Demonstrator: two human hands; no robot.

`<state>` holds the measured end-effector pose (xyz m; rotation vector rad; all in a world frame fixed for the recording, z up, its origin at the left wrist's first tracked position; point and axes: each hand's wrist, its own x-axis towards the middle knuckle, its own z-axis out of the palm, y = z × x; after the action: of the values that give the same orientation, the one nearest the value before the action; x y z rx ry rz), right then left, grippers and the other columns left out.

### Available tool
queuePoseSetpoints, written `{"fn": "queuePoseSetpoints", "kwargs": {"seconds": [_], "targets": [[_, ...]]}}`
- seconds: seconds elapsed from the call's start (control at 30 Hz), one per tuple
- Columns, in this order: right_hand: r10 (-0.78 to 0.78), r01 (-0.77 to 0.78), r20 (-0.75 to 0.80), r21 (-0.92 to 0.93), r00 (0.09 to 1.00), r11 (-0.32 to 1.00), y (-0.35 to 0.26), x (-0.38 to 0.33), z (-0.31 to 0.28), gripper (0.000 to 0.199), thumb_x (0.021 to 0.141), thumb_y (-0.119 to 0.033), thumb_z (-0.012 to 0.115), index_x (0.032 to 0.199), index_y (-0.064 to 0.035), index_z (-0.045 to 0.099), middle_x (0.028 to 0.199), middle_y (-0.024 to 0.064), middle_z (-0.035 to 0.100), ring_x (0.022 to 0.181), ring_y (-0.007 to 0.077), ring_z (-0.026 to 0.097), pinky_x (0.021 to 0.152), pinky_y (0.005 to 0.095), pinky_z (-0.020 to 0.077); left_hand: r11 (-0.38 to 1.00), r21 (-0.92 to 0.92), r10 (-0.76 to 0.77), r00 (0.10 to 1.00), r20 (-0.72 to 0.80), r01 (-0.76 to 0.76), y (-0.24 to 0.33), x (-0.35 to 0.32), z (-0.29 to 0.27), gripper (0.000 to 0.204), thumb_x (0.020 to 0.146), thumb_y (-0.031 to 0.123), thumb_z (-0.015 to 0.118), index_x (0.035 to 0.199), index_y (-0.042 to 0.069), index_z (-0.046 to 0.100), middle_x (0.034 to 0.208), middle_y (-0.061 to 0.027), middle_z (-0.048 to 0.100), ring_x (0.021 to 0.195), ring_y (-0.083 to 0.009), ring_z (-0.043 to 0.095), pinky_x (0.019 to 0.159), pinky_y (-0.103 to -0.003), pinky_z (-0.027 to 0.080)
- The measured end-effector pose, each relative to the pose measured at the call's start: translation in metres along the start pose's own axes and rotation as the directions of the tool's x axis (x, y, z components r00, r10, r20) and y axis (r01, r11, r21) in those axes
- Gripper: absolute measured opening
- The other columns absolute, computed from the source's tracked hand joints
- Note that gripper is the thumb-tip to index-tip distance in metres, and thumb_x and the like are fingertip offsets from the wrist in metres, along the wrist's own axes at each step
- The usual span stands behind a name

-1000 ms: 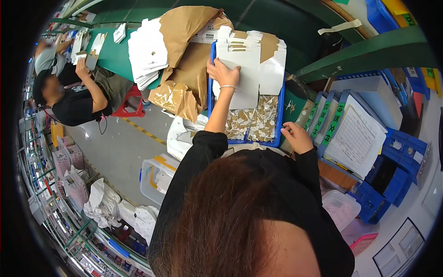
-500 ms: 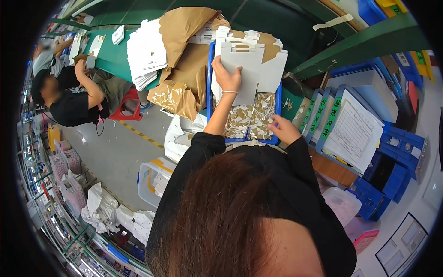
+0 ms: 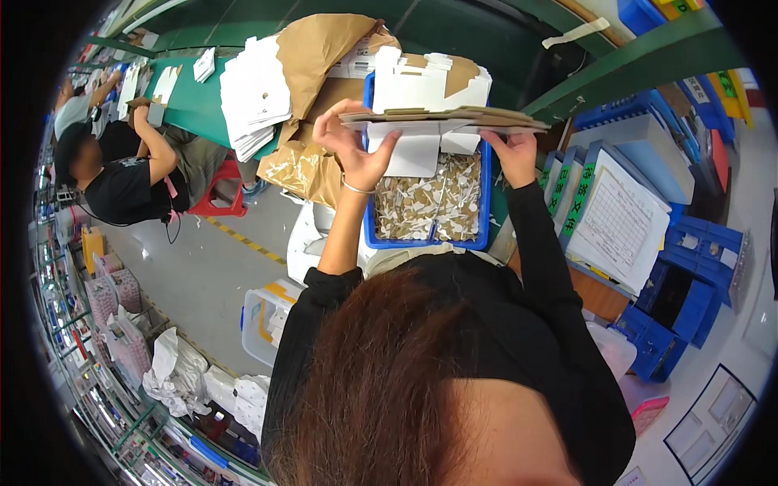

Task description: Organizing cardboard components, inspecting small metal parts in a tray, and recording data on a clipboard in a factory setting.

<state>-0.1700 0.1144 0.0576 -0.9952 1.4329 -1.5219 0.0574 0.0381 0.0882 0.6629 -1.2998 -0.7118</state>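
A thin stack of flat cardboard box blanks (image 3: 446, 119), brown and white, is held on edge between my two hands over a blue tray (image 3: 486, 202). My left hand (image 3: 354, 150) grips the left end, thumb in front and fingers behind. At the right end, my right hand (image 3: 513, 155) pinches the stack with its thumb at the near face. Small white and brown paper scraps (image 3: 429, 198) fill the near part of the tray. More white blanks (image 3: 412, 85) lie at its far end, partly hidden by the held ones.
To the left on the green table are a pile of white blanks (image 3: 258, 97) and crumpled brown paper (image 3: 324, 73). File folders (image 3: 604, 211) stand at right, below a green metal beam (image 3: 640, 69). A co-worker (image 3: 121, 174) sits at far left.
The held blanks have tipped up from lying flat to standing on edge. My right hand has moved up from the tray's near right corner and taken hold of their right end.
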Motion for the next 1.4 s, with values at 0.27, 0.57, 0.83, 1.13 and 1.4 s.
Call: {"fn": "queuePoseSetpoints", "kwargs": {"seconds": [0.27,0.57,0.83,1.13,1.4], "targets": [[-0.278,0.282,-0.081,0.031,0.957,0.959,0.021,0.015,0.014,0.041,0.064,0.005,0.07,0.101,-0.0009,0.052,0.091,0.0075,0.06,0.083,0.0142,0.057,0.077,0.023,0.0435,0.971,0.069,-0.24,0.915,0.325,0.23,-0.052,-0.008,-0.004,0.048,0.065,0.008,0.067,0.106,0.003,0.045,0.104,-0.01,0.05,0.095,-0.0211,0.048,0.089,-0.031,0.035],[-0.228,0.232,-0.08,0.033,0.97,0.972,0.043,0.026,0.003,0.039,0.064,0.009,0.068,0.098,0.0002,0.053,0.086,0.0063,0.061,0.08,0.0141,0.058,0.076,0.0236,0.0448,0.92,-0.038,-0.361,0.879,0.311,0.391,-0.084,-0.025,-0.007,0.043,0.071,0.013,0.061,0.109,0.001,0.046,0.104,-0.0106,0.051,0.098,-0.0227,0.048,0.089,-0.031,0.035],[-0.135,0.153,-0.074,0.367,0.988,0.917,0.002,0.013,0.015,0.04,0.068,0.002,0.07,0.101,0.0044,0.049,0.093,0.0119,0.06,0.084,0.0181,0.059,0.075,0.0264,0.0465,0.893,0.435,0.01,0.971,0.237,-0.116,-0.03,-0.019,-0.017,0.044,0.076,0.013,0.061,0.111,-0.003,0.041,0.098,-0.0141,0.052,0.087,-0.025,0.052,0.079,-0.032,0.042],[-0.336,0.32,0.101,-0.639,0.936,0.699,0.05,-0.059,0.033,0.032,0.079,-0.013,0.058,0.102,0.0027,0.044,0.094,0.0125,0.054,0.079,0.0278,0.056,0.072,0.0315,0.0462,0.725,0.263,-0.65,0.758,-0.041,0.636,0.017,-0.084,-0.087,0.05,0.066,0.006,0.073,0.103,-0.002,0.042,0.093,-0.0165,0.055,0.075,-0.0231,0.057,0.067,-0.028,0.049],[-0.103,0.807,0.885,-0.359,0.453,0.469,0.113,-0.123,0.032,0.008,0.073,-0.008,0.048,0.081,-0.0084,0.049,0.084,0.0085,0.05,0.069,0.0256,0.054,0.059,0.0329,0.0445,0.516,0.184,-0.799,0.547,-0.248,0.837,-0.014,-0.141,-0.115,0.053,0.064,0.004,0.074,0.104,-0.002,0.041,0.092,-0.0175,0.056,0.078,-0.023,0.058,0.069,-0.028,0.051]]}}
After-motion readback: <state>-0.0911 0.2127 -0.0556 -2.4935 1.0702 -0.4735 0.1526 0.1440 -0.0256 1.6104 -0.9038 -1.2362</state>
